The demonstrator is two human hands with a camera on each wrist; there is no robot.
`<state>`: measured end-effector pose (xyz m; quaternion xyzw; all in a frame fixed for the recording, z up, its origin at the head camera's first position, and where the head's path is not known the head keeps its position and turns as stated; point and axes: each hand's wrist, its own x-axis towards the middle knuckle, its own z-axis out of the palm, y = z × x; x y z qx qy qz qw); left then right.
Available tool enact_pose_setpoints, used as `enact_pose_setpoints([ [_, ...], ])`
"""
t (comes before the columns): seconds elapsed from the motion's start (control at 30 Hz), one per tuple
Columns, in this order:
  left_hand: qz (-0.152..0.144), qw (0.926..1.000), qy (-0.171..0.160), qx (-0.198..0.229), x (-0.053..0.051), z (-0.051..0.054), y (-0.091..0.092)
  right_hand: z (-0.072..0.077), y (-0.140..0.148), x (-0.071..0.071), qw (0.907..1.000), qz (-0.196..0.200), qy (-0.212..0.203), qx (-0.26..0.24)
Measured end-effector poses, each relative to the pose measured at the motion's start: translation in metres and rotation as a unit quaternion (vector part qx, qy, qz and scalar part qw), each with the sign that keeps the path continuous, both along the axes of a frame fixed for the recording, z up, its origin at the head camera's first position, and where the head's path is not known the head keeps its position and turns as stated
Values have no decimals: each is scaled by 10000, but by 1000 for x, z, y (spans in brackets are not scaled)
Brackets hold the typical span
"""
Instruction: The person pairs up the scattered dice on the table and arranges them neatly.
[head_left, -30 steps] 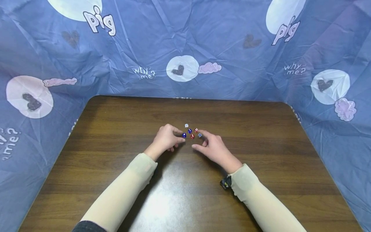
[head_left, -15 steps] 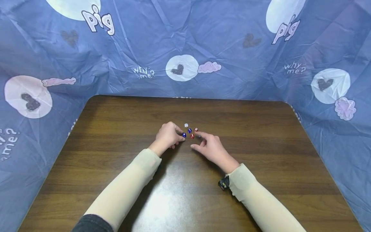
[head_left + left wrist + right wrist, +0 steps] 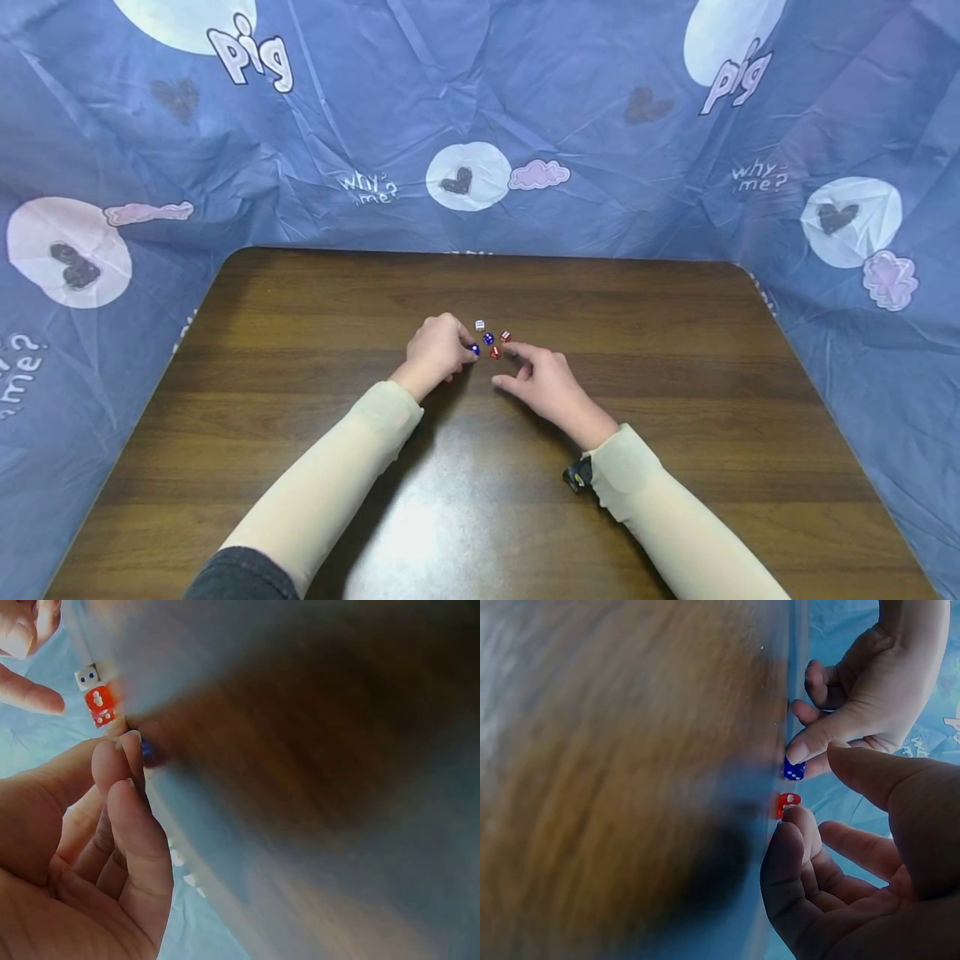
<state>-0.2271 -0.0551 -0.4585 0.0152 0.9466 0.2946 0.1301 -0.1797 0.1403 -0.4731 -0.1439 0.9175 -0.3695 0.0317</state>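
Observation:
Thumb and forefinger of the left hand [image 3: 438, 350] [image 3: 97, 840] pinch a blue die [image 3: 475, 351] [image 3: 794, 769] on the tabletop. Beside it lie a second blue die [image 3: 489, 338] and two red dice [image 3: 495, 353] [image 3: 506, 337] [image 3: 98, 698]; a white die [image 3: 480, 325] is just behind. The right hand [image 3: 553, 387] [image 3: 862, 877] rests at the right of the group, thumb and forefinger apart, its forefinger largely covering another die with blue pips [image 3: 88, 677] in the head view. Whether that fingertip touches the die, I cannot tell.
A brown wooden table [image 3: 300, 308] lies under both arms. Blue printed cloth [image 3: 480, 108] hangs behind it and along both sides. A dark object [image 3: 578, 473] is at the right wrist, by the sleeve cuff.
The left hand has moved slightly up and right, and its thumb and forefinger have closed on the blue die. The right forefinger has shifted slightly left, over the blue-pipped die.

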Motion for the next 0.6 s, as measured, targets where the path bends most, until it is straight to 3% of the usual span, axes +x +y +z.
enact_pose_setpoints([
  [0.3,-148,9998,-70,-101,5,2,-1,-1,-2,0,10000,-3,-19,-80],
  [0.6,-401,9991,-42,-128,20,5,-3,1,-5,2,9998,10,-172,35],
])
